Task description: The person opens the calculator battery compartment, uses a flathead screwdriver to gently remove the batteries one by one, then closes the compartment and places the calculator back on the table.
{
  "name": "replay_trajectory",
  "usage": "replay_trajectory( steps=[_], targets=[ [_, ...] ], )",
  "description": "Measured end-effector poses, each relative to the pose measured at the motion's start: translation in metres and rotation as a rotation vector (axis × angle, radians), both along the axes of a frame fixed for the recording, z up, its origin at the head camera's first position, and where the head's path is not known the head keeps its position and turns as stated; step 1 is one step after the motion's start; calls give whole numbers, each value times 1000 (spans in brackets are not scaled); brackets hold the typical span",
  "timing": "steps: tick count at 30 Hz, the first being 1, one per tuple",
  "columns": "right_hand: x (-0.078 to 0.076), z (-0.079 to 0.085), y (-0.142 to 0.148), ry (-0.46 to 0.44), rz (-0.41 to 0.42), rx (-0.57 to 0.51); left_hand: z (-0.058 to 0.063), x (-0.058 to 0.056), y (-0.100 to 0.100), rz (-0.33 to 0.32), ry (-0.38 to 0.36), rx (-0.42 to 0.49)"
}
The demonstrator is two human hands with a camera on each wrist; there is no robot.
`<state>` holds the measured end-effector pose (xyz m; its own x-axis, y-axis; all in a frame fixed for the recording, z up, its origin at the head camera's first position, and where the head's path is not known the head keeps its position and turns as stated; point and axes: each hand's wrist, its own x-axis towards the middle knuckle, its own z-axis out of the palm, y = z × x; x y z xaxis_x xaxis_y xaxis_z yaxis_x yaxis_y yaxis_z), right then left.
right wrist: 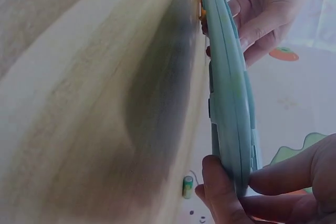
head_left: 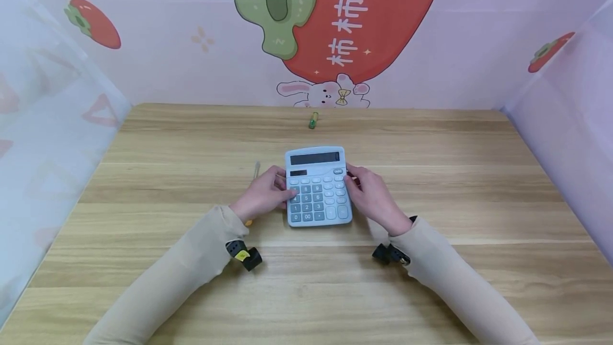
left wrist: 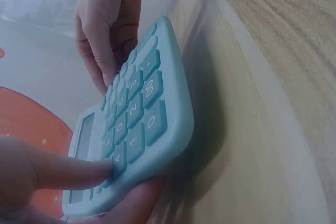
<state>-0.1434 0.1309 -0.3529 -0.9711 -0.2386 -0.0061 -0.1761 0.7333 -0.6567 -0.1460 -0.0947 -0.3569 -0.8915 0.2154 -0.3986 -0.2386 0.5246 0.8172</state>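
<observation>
A light blue calculator (head_left: pixel 317 222) faces up between both hands, raised over the table with its shadow beneath it. My left hand (head_left: pixel 264 191) grips its left edge, thumb over the number keys and fingers curled under the body. On the opposite edge, my right hand (head_left: pixel 371 196) pinches the calculator near the top right, thumb on the upper side and fingers below, as the right wrist view shows. The display reads 0. Past the left hand lies a screwdriver, its shaft (head_left: pixel 257 169) beyond the fingers and its orange handle (head_left: pixel 248 222) mostly hidden by the hand.
A small green battery (head_left: pixel 313 120) lies near the back edge of the wooden table (head_left: pixel 455 185). Behind the table hangs a printed cloth backdrop (head_left: pixel 172 68), with pale cloth walls on both sides. Each sleeve cuff carries a small black camera.
</observation>
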Motion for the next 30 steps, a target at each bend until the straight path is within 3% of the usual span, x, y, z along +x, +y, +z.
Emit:
replay_trajectory(
  steps=[8,30],
  targets=[
    [-2,-2,2,-15,-1,46,1,0,-1,-16,21,13],
    [-2,-7,1,-74,-22,38,-3,-2,-1,-42,68,-7]
  ],
)
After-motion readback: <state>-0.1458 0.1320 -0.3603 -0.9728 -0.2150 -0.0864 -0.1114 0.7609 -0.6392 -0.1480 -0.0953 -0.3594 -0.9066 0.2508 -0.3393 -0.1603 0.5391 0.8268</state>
